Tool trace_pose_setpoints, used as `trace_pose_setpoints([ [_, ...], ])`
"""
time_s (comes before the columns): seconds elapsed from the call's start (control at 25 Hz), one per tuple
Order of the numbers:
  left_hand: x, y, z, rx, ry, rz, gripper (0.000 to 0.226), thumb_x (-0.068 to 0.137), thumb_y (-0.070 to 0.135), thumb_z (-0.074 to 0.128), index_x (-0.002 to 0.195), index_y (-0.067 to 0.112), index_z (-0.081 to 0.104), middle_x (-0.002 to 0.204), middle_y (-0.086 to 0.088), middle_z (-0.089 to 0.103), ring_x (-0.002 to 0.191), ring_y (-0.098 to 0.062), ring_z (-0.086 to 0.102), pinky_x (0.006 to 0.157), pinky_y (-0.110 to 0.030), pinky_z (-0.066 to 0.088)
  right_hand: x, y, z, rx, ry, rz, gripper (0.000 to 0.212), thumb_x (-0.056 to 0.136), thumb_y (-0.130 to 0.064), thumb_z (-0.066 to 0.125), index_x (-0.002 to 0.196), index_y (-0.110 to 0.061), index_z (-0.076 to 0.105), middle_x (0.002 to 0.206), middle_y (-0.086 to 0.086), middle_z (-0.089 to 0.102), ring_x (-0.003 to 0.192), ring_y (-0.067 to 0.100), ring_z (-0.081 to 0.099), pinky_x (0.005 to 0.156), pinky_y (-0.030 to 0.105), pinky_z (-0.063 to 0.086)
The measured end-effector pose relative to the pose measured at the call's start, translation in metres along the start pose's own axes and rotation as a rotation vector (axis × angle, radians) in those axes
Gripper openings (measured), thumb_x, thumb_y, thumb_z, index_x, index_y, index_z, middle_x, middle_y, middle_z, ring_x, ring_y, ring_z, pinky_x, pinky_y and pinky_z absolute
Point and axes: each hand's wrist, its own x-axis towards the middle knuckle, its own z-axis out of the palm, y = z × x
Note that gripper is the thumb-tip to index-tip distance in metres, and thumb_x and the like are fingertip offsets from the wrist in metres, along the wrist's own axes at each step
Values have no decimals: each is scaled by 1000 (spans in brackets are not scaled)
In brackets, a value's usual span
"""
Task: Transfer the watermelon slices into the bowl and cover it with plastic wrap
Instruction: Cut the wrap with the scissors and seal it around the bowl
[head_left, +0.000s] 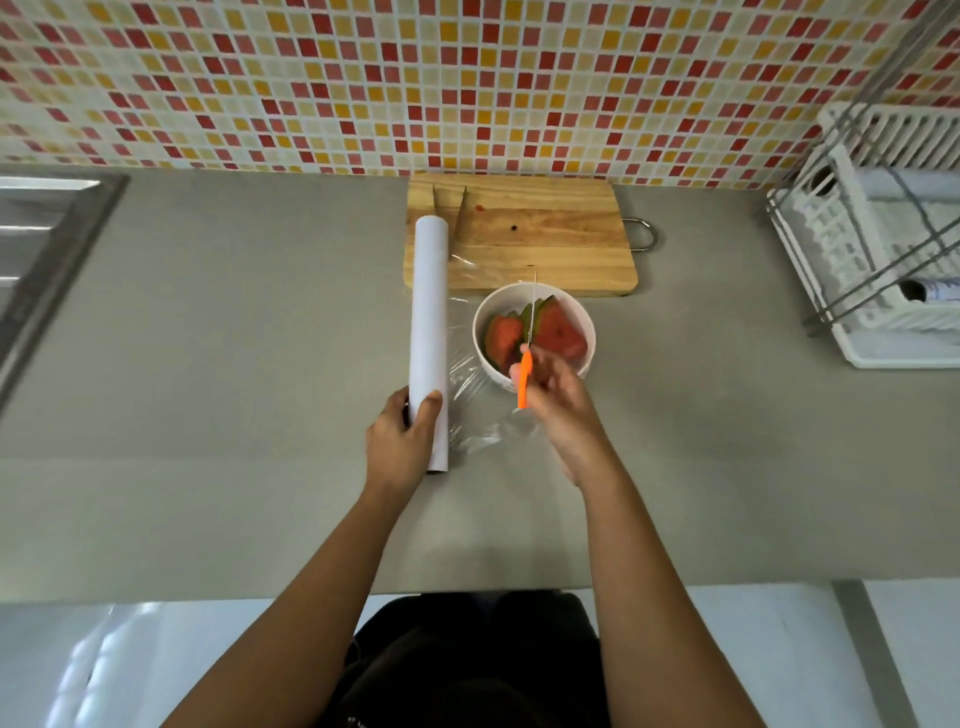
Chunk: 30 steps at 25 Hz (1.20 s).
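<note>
1. While the left hand (400, 441) curls round the near end of the plastic wrap roll (430, 312) at mid-frame, the right hand (558, 400) grips an orange-handled knife (525, 379).
2. Clear film (467, 384) stretches from the roll toward the white bowl (480, 322) of watermelon slices (558, 332), centre frame.
3. A cutting board (545, 244) lies beyond.

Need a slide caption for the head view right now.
Left hand holds the plastic wrap roll while the right hand grips an orange-handled knife over the bowl of watermelon slices.
</note>
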Motion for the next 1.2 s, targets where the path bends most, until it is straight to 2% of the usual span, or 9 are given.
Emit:
trace_pose_setpoints([
  [0.08, -1, 0, -1, -19, -5, -3, 34, 83, 46, 52, 98, 18, 62, 76, 10, 59, 73, -15, 55, 62, -27, 41, -9, 2, 16, 54, -18, 14, 10, 87, -16, 60, 95, -23, 58, 67, -19, 61, 65, -9, 56, 66, 10, 42],
  [0.16, -2, 0, 0, -40, -4, -5, 28, 86, 43, 53, 98, 19, 62, 76, 11, 59, 73, -13, 56, 61, -25, 41, -20, 6, 28, 65, -15, 19, 12, 88, -17, 59, 95, -15, 50, 56, -17, 57, 58, -6, 53, 63, 12, 39],
  [0.4, -6, 8, 1, -142, -2, -57, 31, 88, 38, 56, 102, 12, 63, 79, 5, 59, 74, -15, 55, 68, -29, 45, -68, 32, 32, 20, -80, 95, 19, 91, -19, 55, 99, -2, 51, 67, -12, 55, 61, -6, 56, 62, 7, 41],
  [0.52, -7, 10, -1, -157, -20, -59, 40, 88, 39, 56, 106, 4, 63, 83, -1, 55, 73, -15, 51, 64, -27, 40, -95, 48, 27, 38, -71, 139, 12, 92, -18, 53, 86, -9, 48, 58, -15, 57, 58, -8, 57, 61, 5, 41],
  [0.68, -9, 11, -3, -224, -54, -56, 34, 87, 37, 58, 103, 7, 63, 90, -4, 58, 79, -19, 55, 69, -30, 46, -125, 75, 23, 0, -117, 218, 28, 87, -35, 58, 88, -10, 46, 66, -5, 48, 62, 1, 49, 67, 18, 36],
  [0.8, -8, 10, -3, -255, -66, -58, 29, 86, 38, 58, 99, 12, 61, 89, -2, 58, 79, -19, 57, 66, -29, 47, -132, 88, 22, 10, -128, 284, 35, 82, -45, 61, 91, -13, 50, 65, -13, 58, 64, -6, 58, 74, 19, 40],
  [0.92, -5, 9, -3, -269, -80, -64, 28, 85, 40, 58, 95, 14, 60, 90, -3, 59, 80, -20, 57, 66, -31, 48, -130, 95, 23, 1, -158, 293, 40, 72, -56, 61, 79, -18, 50, 58, -14, 58, 64, -13, 58, 83, 24, 40],
  [1.08, -2, 9, -4, -295, -90, -88, 30, 82, 41, 58, 97, 15, 60, 94, -5, 61, 81, -23, 59, 69, -35, 51, -119, 93, 34, -15, -183, 295, 43, 60, -68, 59, 58, -26, 50, 50, -13, 55, 57, -7, 56, 76, 25, 40],
  [1.2, -3, 8, -3, -280, -88, -91, 35, 79, 45, 57, 97, 16, 60, 92, -3, 60, 79, -21, 59, 65, -32, 49, -108, 89, 45, -8, -198, 283, 49, 57, -72, 57, 42, -27, 47, 61, -2, 42, 53, 3, 46, 69, 26, 37],
])
